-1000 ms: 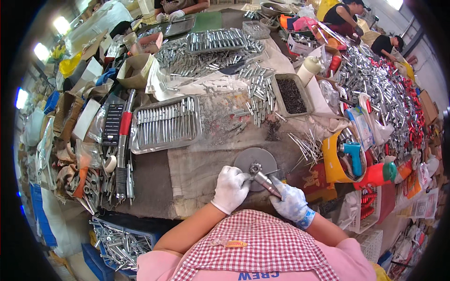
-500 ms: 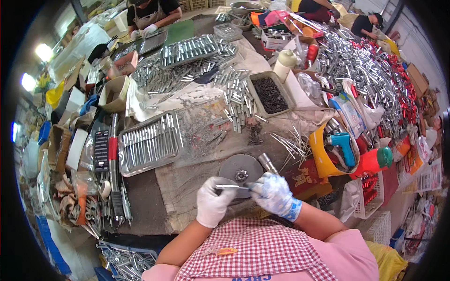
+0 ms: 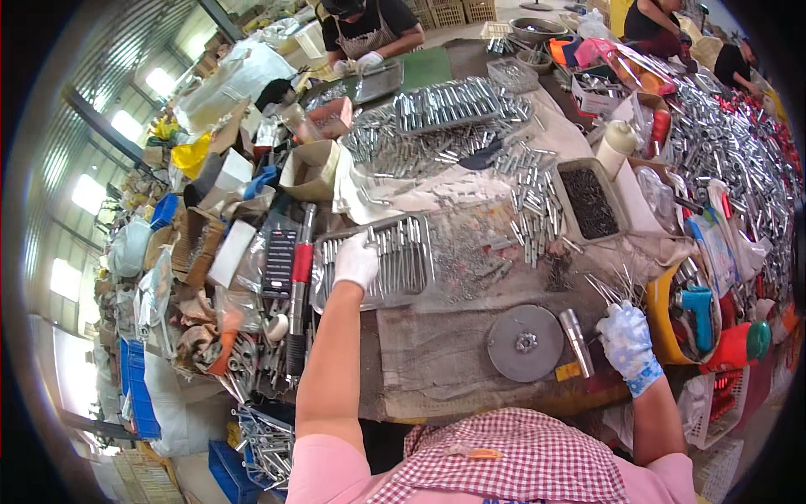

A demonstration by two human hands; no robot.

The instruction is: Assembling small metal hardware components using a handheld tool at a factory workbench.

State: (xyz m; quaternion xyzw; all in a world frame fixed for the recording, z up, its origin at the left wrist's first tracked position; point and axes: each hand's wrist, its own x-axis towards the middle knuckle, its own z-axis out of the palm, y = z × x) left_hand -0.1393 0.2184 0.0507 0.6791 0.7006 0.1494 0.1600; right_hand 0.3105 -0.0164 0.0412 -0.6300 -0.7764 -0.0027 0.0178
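Observation:
My left hand (image 3: 357,260), in a white glove, reaches over the left part of a shallow metal tray (image 3: 384,301) that holds a row of slim metal rods (image 3: 399,260). Its fingers are drawn together on the row; what they pinch is hidden. My right hand (image 3: 628,343), in a blue-and-white patterned glove, is at a bunch of thin metal rods (image 3: 614,290) beside a yellow container (image 3: 666,319). Those fingers are bent together, and anything in them is too small to make out. Between the hands lie a round grey disc (image 3: 525,343) with a metal centre and a metal cylinder (image 3: 577,343).
A bin of dark small parts (image 3: 589,202) stands beyond the disc, next to a pale bottle (image 3: 617,147). Loose metal sockets pile up at the far right. A black-and-red bar (image 3: 300,294) lies left of the tray. Across the table a co-worker (image 3: 369,34) handles parts.
My hands, together over the disc holding a slim metal piece before, are now apart. The left has gone to the tray, the right to the thin rods. The view has shifted leftward.

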